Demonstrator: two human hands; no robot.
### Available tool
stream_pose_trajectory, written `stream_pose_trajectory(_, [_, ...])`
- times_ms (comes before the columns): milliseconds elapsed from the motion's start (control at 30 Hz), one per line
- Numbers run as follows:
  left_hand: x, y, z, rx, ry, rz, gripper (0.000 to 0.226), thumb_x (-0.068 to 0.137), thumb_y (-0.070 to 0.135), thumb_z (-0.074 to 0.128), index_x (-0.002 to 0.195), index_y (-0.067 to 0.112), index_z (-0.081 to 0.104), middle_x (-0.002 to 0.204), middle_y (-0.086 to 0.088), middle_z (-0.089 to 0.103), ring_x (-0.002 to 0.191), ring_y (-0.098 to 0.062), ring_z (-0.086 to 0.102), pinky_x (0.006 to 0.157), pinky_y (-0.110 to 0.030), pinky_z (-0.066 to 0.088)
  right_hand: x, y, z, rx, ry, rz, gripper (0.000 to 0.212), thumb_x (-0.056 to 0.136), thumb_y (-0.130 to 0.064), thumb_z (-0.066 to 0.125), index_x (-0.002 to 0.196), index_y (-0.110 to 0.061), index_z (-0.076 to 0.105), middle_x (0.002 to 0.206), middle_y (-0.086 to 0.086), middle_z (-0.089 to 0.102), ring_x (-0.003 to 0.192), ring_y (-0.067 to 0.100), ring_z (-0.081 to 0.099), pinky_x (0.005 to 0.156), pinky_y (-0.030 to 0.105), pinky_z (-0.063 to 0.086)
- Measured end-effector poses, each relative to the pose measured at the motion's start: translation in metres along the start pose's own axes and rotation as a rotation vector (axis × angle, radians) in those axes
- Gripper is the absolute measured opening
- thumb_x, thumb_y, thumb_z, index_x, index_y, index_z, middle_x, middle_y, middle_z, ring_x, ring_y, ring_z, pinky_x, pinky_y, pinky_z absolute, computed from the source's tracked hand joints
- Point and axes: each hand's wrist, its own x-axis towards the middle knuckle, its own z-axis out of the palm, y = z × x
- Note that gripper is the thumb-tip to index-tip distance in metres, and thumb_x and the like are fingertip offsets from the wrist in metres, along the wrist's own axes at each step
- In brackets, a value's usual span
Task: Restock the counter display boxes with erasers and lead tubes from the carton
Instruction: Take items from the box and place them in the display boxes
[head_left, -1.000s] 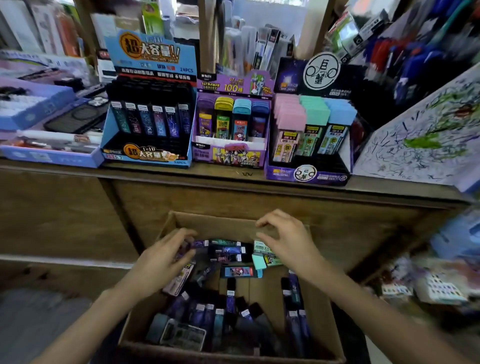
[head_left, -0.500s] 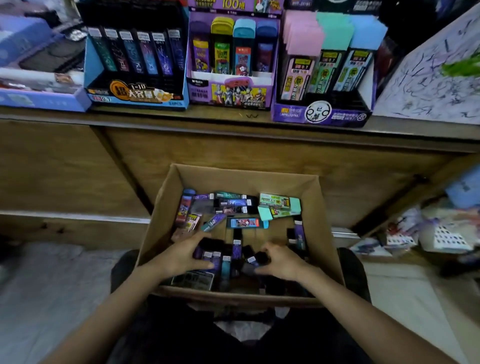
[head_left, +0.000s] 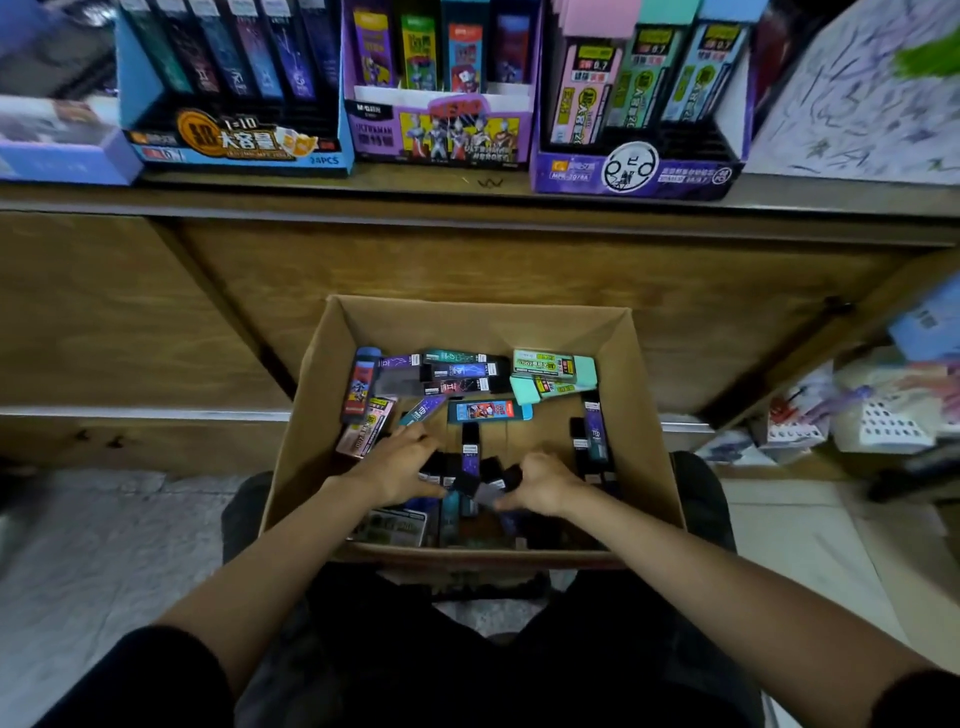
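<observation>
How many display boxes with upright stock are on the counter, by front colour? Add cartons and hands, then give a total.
blue-fronted display box: 1
purple-fronted display boxes: 2
carton: 1
hands, left and right: 2
Total: 6
The pale box at far left is cut off and blurred, so it is not counted.

Top right I see a white sheet (head_left: 857, 93) covered in pen scribbles, with a green smear near its upper edge. Far left is a pale blue flat box (head_left: 62, 150), blurred. Brown wood-grain cabinet panels (head_left: 130, 312) fill the middle, with a metal strip (head_left: 145, 415) along the lower left one. Grey floor tiles (head_left: 104, 545) at lower left. At right, a heap of small packets (head_left: 872, 410), too blurred to read.
</observation>
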Motion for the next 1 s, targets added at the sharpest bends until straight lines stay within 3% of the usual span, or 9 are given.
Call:
stream_pose_trajectory(100, [0.002,0.0,0.001,-0.019,0.017,-0.001,0.066,0.082,0.042,0.068,0.134,0.011,0.043,0.137,-0.009,0.034,0.127,-0.025,0.036,0.105,-0.034,0.035,-0.002,-0.001,0.002,-0.061,0.026,-0.018,0.076,0.075,-0.048,0.072,0.126,0.002,0.046,0.149,0.017,0.026,0.134,0.031,0.029,0.105,0.036,0.033])
stream_pose_trajectory(167, [0.0,0.0,0.001,-0.066,0.041,0.004,0.059,0.081,0.038,0.07,0.128,0.011,0.046,0.131,-0.008,0.034,0.121,-0.024,0.039,0.104,-0.036,0.037,-0.001,-0.001,0.004,-0.005,0.023,-0.016,0.07,0.075,-0.043,0.074,0.124,0.001,0.05,0.143,0.017,0.037,0.128,0.029,0.039,0.099,0.033,0.038])
stream_pose_trajectory(267, [-0.004,-0.002,0.002,-0.207,0.056,0.03,0.05,0.081,0.031,0.072,0.121,0.014,0.047,0.126,-0.002,0.035,0.116,-0.017,0.04,0.102,-0.033,0.038,-0.004,-0.002,0.011,0.067,0.037,-0.029,0.048,0.076,-0.03,0.077,0.112,-0.005,0.059,0.112,0.008,0.058,0.098,0.018,0.055,0.075,0.026,0.042])
stream_pose_trajectory(433, [-0.015,-0.008,-0.007,-0.514,0.098,0.042,0.031,0.079,0.015,0.074,0.098,0.025,0.051,0.088,0.013,0.055,0.086,0.006,0.054,0.071,-0.005,0.039,-0.005,-0.001,0.014,0.164,0.004,-0.055,0.048,0.077,-0.018,0.076,0.118,-0.007,0.054,0.118,0.007,0.057,0.101,0.018,0.053,0.08,0.024,0.042])
stream_pose_trajectory(600, [-0.022,-0.011,-0.012,-0.83,0.034,-0.006,0.018,0.077,0.011,0.075,0.087,0.018,0.063,0.092,-0.003,0.067,0.097,-0.022,0.063,0.09,-0.035,0.047,-0.008,0.001,0.01,0.246,-0.076,-0.079,0.045,0.078,-0.013,0.075,0.118,-0.008,0.057,0.117,0.006,0.057,0.107,0.019,0.054,0.089,0.027,0.043])
stream_pose_trajectory(733, [-0.025,-0.01,-0.009,-1.03,-0.168,-0.144,0.031,0.078,0.014,0.074,0.106,0.017,0.063,0.107,-0.004,0.069,0.105,-0.019,0.063,0.096,-0.036,0.047,-0.011,0.002,0.0,0.445,-0.032,-0.124,0.026,0.078,-0.008,0.071,0.102,-0.013,0.062,0.104,0.005,0.064,0.093,0.015,0.059,0.071,0.022,0.046])
stream_pose_trajectory(833, [-0.023,-0.003,-0.009,-0.909,-0.295,-0.146,0.047,0.081,0.014,0.071,0.126,0.01,0.055,0.127,-0.005,0.06,0.118,-0.017,0.056,0.105,-0.035,0.042,-0.013,0.0,-0.008,0.626,0.057,-0.169,0.019,0.079,-0.008,0.072,0.088,-0.021,0.061,0.089,-0.007,0.062,0.081,0.005,0.058,0.063,0.015,0.04])
stream_pose_trajectory(933, [-0.022,0.006,-0.012,-0.892,-0.245,-0.135,0.036,0.086,0.017,0.066,0.121,0.016,0.058,0.121,-0.001,0.064,0.111,-0.015,0.058,0.09,-0.03,0.048,-0.013,0.0,-0.012,0.762,0.126,-0.182,0.03,0.078,-0.009,0.074,0.104,-0.015,0.061,0.099,-0.007,0.059,0.091,0.005,0.055,0.077,0.017,0.041])
stream_pose_trajectory(1000, [-0.023,0.011,-0.017,-0.937,-0.116,-0.127,0.026,0.088,0.018,0.064,0.113,0.022,0.059,0.112,0.002,0.067,0.105,-0.013,0.061,0.083,-0.028,0.049,-0.014,-0.002,-0.018,0.856,0.196,-0.211,0.028,0.078,-0.007,0.073,0.101,-0.017,0.059,0.099,-0.006,0.058,0.09,0.003,0.055,0.075,0.012,0.041])
